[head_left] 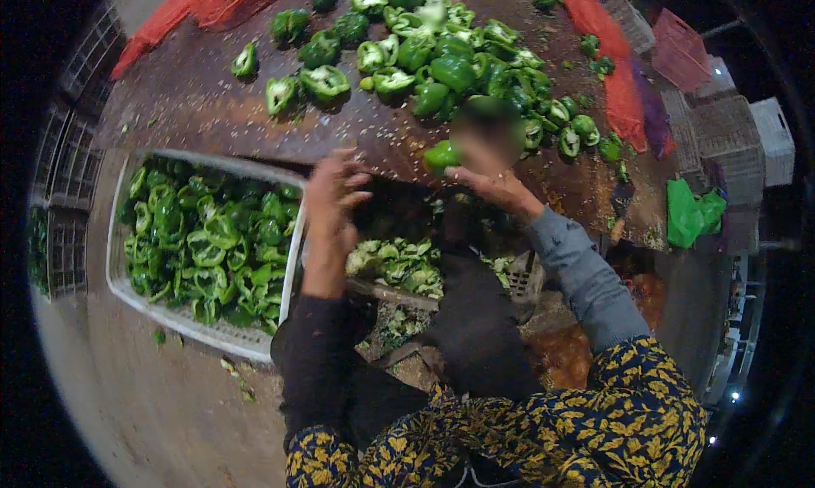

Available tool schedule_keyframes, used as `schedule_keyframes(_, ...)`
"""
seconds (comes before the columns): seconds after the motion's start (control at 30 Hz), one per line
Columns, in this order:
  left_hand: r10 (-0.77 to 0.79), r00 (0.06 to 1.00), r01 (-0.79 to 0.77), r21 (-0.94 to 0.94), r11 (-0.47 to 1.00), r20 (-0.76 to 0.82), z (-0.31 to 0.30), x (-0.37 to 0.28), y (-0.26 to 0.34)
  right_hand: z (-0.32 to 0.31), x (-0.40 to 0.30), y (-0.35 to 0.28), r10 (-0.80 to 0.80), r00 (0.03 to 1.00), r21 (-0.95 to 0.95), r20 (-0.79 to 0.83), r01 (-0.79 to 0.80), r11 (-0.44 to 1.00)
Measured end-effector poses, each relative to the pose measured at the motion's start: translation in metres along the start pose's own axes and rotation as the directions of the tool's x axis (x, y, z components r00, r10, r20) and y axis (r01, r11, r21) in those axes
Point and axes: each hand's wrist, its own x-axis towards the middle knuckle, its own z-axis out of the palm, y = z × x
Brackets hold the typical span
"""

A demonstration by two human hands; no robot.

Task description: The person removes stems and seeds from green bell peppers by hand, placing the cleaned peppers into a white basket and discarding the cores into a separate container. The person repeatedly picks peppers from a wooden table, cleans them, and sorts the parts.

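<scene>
My left hand [337, 185] is raised beside the right rim of a white plastic crate [298, 233], its fingers apart and blurred, with nothing seen in it. The crate holds many green bell pepper halves [207, 249]. My right hand [487, 169] is at the table's near edge, partly covered by a round blurred patch. A green bell pepper [440, 157] lies at its fingertips; whether the fingers grip it cannot be told. Beyond the right hand, a pile of whole and cut green peppers [453, 71] covers part of the brown table [210, 106], among scattered pale seeds.
Below the table edge, a crate [407, 297] holds pepper cores and scraps. A knife-like tool with a wooden handle [617, 230] lies at the table's right. Red netting [624, 106] hangs over that side, near a green plastic bag [691, 214] and stacked crates [729, 137].
</scene>
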Motion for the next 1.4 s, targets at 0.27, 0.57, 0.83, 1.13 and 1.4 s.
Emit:
schedule_keyframes(0.27, -0.118, 0.956, 0.045, -0.267, 0.963, -0.267, 0.061, -0.025, -0.011, 0.066, -0.012, -0.079, -0.003, 0.988, 0.275, 0.155, -0.040, 0.961)
schedule_keyframes(0.57, -0.123, 0.934, -0.022, -0.398, 0.917, -0.334, 0.047, -0.025, 0.000, 0.073, -0.006, -0.098, -0.031, 0.985, 0.372, 0.169, -0.034, 0.928)
schedule_keyframes(0.83, -0.097, 0.993, 0.077, -0.272, 0.959, -0.062, 0.053, -0.044, 0.020, 0.075, -0.010, -0.106, -0.025, 0.993, 0.298, 0.112, -0.010, 0.954)
schedule_keyframes(1.13, 0.572, 0.818, -0.507, 0.388, 0.769, -0.064, 0.036, -0.035, 0.023, 0.074, -0.012, -0.088, -0.137, 0.990, 0.013, 0.032, 0.137, 0.991)
schedule_keyframes(1.4, 0.889, 0.457, -0.110, 0.989, 0.097, -0.036, -0.110, -0.010, 0.093, -0.011, 0.017, 0.020, -0.384, 0.900, -0.499, 0.209, 0.435, 0.749)
